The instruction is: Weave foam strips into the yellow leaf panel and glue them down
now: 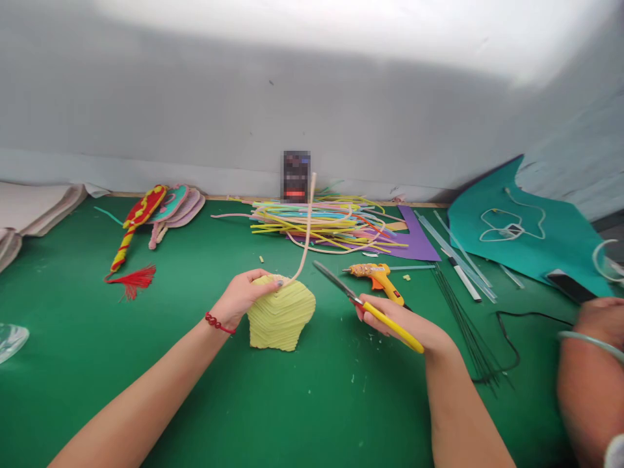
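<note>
My left hand [246, 294] is closed on the upper left edge of a pale yellow panel [281, 315], its surface made of zigzag rows of fuzzy stems. From the panel's top edge a single cream pipe cleaner [308, 234] curves up, its lower end near my thumb. In my right hand [390, 316] is a pair of scissors [363, 303] with yellow and red handles. Their blades point up and left, apart from the panel and pipe cleaner. Just beyond that hand lies a yellow glue gun [377, 276], a glue stick in its back.
Behind my hands lies a pile of coloured pipe cleaners [322, 221] on purple sheet [422, 244]. Finished fuzzy fans [141, 211] with a red tassel [139, 281] lie left. Glue sticks [458, 253], dark wires [461, 318] and a teal sheet [531, 227] lie right, near another person's arm [589, 370].
</note>
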Demonstrator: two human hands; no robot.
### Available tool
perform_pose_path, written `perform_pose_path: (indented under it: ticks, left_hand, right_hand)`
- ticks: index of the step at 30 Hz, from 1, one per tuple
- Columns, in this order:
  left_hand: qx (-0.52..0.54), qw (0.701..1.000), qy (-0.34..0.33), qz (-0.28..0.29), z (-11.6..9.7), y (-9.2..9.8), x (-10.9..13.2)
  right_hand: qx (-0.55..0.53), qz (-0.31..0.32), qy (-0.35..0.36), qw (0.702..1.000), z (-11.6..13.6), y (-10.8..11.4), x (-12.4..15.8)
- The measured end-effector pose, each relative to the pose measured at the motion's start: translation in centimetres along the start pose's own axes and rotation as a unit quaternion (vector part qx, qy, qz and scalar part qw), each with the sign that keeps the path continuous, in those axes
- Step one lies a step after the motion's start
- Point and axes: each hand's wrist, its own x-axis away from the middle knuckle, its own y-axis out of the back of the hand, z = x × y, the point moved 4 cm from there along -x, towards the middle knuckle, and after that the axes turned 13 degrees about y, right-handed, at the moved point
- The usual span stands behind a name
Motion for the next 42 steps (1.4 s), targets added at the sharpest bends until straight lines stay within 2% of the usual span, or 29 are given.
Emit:
perform_pose_path:
  ticks: [3,12,18,28,42]
  left_hand:
    - [-0.031,0.999,-0.008,0.004,0.1,-0.6,0.3]
    - [-0.093,0.995,-0.022,0.023,0.1,-1.5,0.9]
    - [-0.092,0.995,-0.017,0.027,0.4,-2.0,1.2]
    - [-0.085,0.995,-0.011,0.048,1.4,-3.3,1.1]
    - [-0.083,0.996,-0.027,0.032,1.2,-3.0,1.1]
  right_hand:
    - [0.026,0.102,-0.044,0.993,0.4,-0.4,0.4]
    - [0.071,0.082,-0.069,0.992,0.5,-0.5,0.0]
    - [0.068,0.089,-0.078,0.991,0.7,-0.6,0.0]
    - [0.100,0.087,-0.049,0.990,0.7,-1.1,-0.4]
    - [0.098,0.090,-0.053,0.990,0.6,-0.9,-0.3]
